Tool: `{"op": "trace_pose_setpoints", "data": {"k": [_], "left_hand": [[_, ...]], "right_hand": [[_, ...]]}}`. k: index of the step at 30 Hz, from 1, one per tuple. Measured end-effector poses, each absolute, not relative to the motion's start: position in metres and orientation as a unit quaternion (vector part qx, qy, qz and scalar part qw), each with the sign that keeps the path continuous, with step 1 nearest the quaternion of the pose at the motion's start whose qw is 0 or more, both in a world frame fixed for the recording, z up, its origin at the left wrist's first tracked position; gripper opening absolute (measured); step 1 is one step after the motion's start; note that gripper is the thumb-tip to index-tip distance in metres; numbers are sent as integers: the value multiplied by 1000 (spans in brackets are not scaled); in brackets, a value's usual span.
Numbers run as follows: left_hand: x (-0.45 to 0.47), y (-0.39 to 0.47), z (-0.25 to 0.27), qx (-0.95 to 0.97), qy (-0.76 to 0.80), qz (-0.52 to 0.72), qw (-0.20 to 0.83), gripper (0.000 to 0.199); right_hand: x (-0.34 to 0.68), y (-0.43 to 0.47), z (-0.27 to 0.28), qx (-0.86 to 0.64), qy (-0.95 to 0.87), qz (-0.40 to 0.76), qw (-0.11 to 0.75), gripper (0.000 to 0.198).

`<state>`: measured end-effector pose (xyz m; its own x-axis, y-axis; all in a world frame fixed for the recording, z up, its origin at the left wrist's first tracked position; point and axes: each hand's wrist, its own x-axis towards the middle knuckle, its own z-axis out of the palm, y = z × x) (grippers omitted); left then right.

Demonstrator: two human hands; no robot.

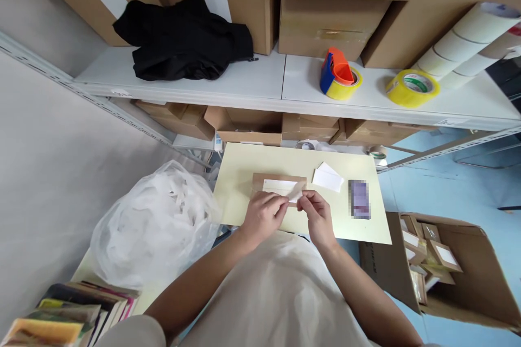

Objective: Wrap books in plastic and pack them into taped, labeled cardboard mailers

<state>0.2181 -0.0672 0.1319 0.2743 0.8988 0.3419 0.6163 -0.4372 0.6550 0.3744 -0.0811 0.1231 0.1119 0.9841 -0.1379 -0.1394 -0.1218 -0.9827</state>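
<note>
"Where is the parcel you're working on?"
"The small brown parcel point(257, 182) lies flat on the cream table point(236, 200), straight ahead at your twelve, with a white label point(270, 185) on its top face."

"And your hands?"
"Taking the parcel as the clock's centre, your left hand point(264, 216) is at seven and your right hand point(318, 216) at four. Each is narrowed to a pinch, thumb against finger, and between them you hold a thin pale slip point(295, 192), tilted up over the label's right end."

"What sits near you on the table?"
"Some white cards point(328, 177), overlapping, near the parcel at three. Beyond them, also at three, is a purple item point(360, 199), too blurred to name."

"Farther out?"
"At nine you have a bulging clear plastic bag point(154, 227), at eight a row of books point(109, 303). An open carton point(468, 282) holding small packages point(445, 255) stands at four. Up on the shelf point(264, 87), a black garment point(191, 38) lies at eleven and a tape dispenser point(341, 77) at one."
</note>
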Motion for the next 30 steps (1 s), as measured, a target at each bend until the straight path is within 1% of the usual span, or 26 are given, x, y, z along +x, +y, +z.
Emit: {"op": "trace_pose_setpoints", "data": {"k": [2, 4, 6, 7, 9, 13, 18, 22, 26, 30], "left_hand": [[212, -68, 132, 709, 532, 378, 267, 13], [206, -69, 131, 628, 573, 399, 344, 14], [201, -69, 129, 561, 597, 407, 405, 20], [199, -69, 128, 538, 602, 408, 426, 22], [197, -70, 127, 512, 607, 410, 448, 24], [194, -75, 121, 484, 616, 411, 466, 23], [187, -92, 93, 463, 650, 365, 480, 19], [177, -98, 68, 501, 679, 298, 446, 16], [171, -78, 55, 562, 695, 231, 385, 16], [172, -47, 45, 569, 703, 189, 382, 18]], "right_hand": [[383, -85, 123, -525, -452, 500, 519, 20], [393, -87, 120, -553, -492, 428, 519, 23], [402, -88, 114, -602, -487, 358, 522, 30], [406, -88, 111, -624, -471, 339, 524, 35], [410, -86, 107, -643, -436, 346, 526, 42], [412, -85, 107, -630, -401, 419, 516, 27], [408, -97, 94, -655, -391, 453, 462, 31], [398, -106, 64, -680, -376, 470, 419, 39], [391, -92, 40, -717, -402, 425, 379, 41], [389, -67, 31, -744, -447, 357, 345, 37]]}}
